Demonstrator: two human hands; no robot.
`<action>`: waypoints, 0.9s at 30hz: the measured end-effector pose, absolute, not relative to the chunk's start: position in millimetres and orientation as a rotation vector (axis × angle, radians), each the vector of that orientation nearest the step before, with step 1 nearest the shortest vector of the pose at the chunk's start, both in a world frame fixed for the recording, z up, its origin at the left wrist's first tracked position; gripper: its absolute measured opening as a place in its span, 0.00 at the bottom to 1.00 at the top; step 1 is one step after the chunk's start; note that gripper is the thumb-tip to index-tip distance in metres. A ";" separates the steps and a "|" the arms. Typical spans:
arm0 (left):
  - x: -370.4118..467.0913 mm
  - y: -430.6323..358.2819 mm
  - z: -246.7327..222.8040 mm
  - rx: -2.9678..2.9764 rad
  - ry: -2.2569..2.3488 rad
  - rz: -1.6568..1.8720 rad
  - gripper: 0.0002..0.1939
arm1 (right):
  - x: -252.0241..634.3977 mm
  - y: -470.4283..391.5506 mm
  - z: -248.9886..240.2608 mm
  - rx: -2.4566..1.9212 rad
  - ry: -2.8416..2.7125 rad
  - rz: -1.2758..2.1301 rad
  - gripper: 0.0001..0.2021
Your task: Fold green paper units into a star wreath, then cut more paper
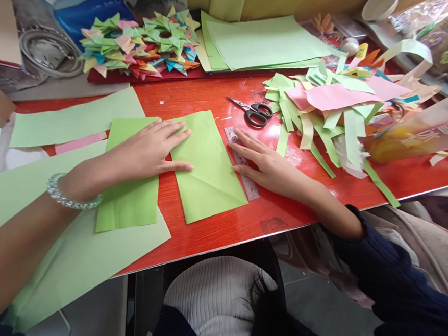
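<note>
A folded sheet of bright green paper [212,172] lies flat on the red table [237,92]. My left hand [154,145] rests palm down with its fingers spread, its fingertips and thumb on that sheet's left side. Beneath the same hand is a narrower green paper piece [129,207]. To the right, my right hand [264,163] lies with fingers stretched over a clear patterned ruler [250,187], close to the folded sheet's right edge. Part of the ruler is hidden under the fingers.
Black-handled scissors [253,111] lie beyond my right hand. Cut paper strips [327,114] are heaped at the right. Folded paper stars [140,44] and stacked green sheets [263,43] sit at the back. A large pale green sheet [87,261] overhangs the front edge at left.
</note>
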State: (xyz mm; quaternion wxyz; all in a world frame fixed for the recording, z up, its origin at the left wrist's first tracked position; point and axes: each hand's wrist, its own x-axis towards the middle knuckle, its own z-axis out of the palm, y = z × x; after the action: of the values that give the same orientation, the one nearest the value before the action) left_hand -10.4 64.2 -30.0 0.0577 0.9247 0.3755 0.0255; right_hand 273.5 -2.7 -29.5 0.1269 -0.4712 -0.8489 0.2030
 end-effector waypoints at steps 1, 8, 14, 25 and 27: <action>-10.0 65.1 -28.2 2.787 1.149 0.116 0.37 | 272.6 0.8 -29.3 -1.400 -2.450 0.559 0.25; -3.7 69.4 -21.7 2.644 1.507 0.155 0.44 | 267.7 29.9 -22.7 -1.665 -2.371 0.378 0.31; 0.0 62.1 -2.2 2.591 1.543 0.290 0.24 | 261.6 25.3 -4.5 -1.969 -2.273 0.431 0.25; -9.2 45.9 14.3 2.653 1.525 -0.081 0.19 | 266.2 15.8 -1.5 -1.808 -2.205 0.080 0.07; -6.8 36.2 21.6 2.862 1.548 -0.042 0.26 | 266.8 10.8 10.3 -1.720 -2.159 -0.011 0.10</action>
State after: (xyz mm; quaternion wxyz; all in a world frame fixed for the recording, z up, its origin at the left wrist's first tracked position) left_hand -6.8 36.2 21.6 -0.0562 0.8781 0.4749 -0.0130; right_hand 266.8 10.8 10.3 0.1895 -0.6120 -0.7678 -0.0039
